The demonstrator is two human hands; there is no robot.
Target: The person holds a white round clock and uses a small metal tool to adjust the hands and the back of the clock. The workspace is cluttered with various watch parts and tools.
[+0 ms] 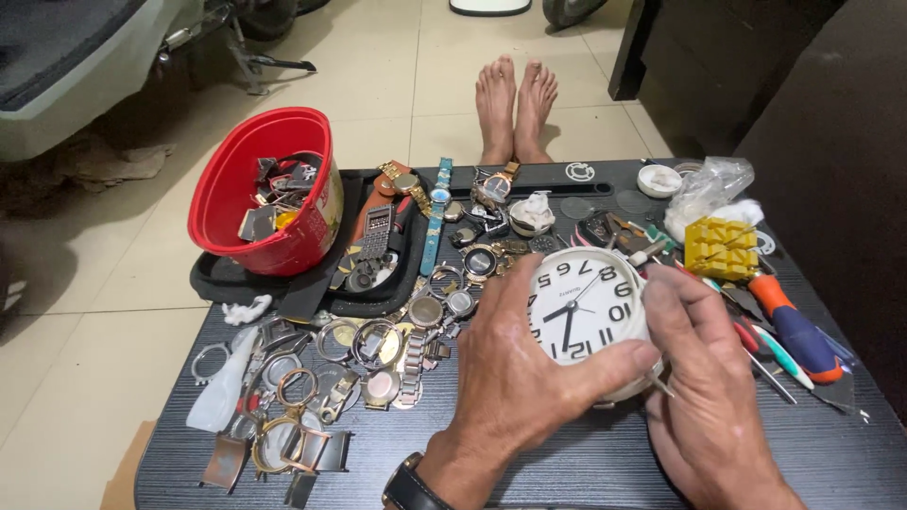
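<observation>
Both hands hold a small round white alarm clock with black numerals, its face turned up and upside down to me. My left hand wraps its left and lower side, thumb stretched under the dial. My right hand grips the right edge. The clock rests just above the dark table top. A black wristwatch sits on my left wrist.
A tilted red bucket with watch parts sits at the left on a black tray. Several watch cases, bezels and straps lie scattered. A yellow block, screwdrivers, a plastic bag lie right. Bare feet beyond.
</observation>
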